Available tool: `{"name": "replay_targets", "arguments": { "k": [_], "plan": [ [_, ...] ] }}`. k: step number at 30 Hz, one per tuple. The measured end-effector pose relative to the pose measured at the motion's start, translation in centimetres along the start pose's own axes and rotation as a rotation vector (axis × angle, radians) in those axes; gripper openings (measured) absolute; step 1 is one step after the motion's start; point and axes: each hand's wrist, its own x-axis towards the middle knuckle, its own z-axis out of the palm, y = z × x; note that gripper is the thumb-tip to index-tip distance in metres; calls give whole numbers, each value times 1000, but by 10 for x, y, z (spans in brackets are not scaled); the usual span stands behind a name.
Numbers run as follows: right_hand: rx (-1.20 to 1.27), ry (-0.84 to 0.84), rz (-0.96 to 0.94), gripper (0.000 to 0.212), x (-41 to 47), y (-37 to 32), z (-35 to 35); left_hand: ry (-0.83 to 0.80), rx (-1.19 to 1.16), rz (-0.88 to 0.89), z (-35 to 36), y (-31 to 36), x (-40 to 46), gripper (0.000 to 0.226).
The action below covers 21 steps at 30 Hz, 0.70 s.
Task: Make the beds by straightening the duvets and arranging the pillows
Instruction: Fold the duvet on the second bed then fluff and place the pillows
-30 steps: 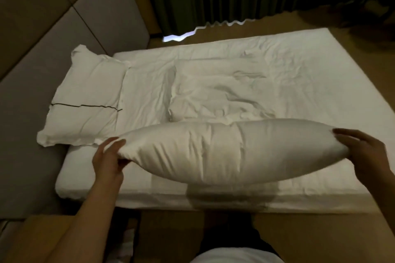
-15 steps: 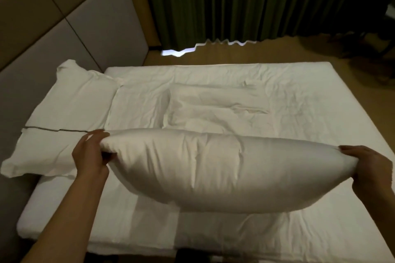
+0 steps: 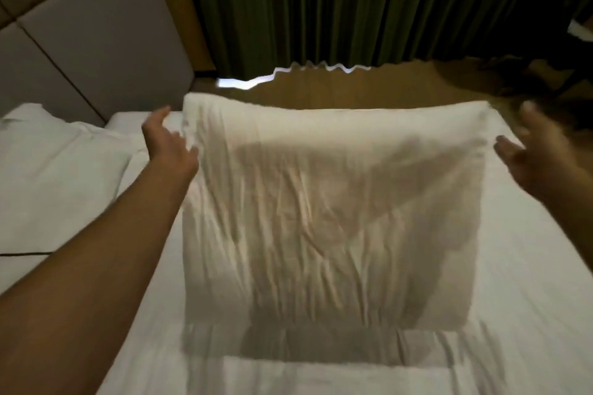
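Observation:
A plain white pillow [image 3: 330, 212] lies flat and blurred over the middle of the bed, its broad wrinkled face up. My left hand [image 3: 167, 144] is at the pillow's far left corner with fingers spread, touching its edge. My right hand [image 3: 539, 163] is beside the far right corner, fingers spread and blurred, just apart from it. A second white pillow [image 3: 48, 176] with a dark line across it lies at the left by the headboard. The white duvet [image 3: 513, 282] covers the bed beneath.
A padded headboard wall [image 3: 80, 42] runs along the left. Green curtains [image 3: 353, 3] hang behind the bed, with a strip of brown floor [image 3: 401, 86] before them. Dark furniture [image 3: 561, 67] stands at the far right.
The pillow has left my grip and dropped flat onto the bed, broad side up. Both hands have opened and moved forward to its far corners. The view has moved closer over the bed.

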Motion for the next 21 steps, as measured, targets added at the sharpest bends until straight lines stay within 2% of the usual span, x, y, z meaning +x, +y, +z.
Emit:
{"name": "replay_targets", "arguments": {
  "k": [3,5,8,10,12,16,18,21],
  "plan": [
    [-275,-96,1,81,-12,65,6,103,295,5,-50,-67,15,22],
    [-412,-114,70,82,-14,110,-4,140,430,-19,-88,-109,29,37],
    [-549,-123,130,76,-13,135,-8,140,578,-37,-105,-145,32,43],
    [-638,-151,129,71,-12,135,-4,63,726,3,-101,-157,31,42],
    [-708,-163,78,67,-10,128,4,-81,941,81,-88,-162,27,44],
    [-860,-166,-63,64,0,118,18,-335,1449,470,-74,-176,28,52],
    [-938,-179,-135,62,6,117,25,-441,1571,585,-66,-179,35,54],
    [-950,-172,-170,60,15,105,37,-541,1639,630,-46,-180,38,65]
  ]
}}
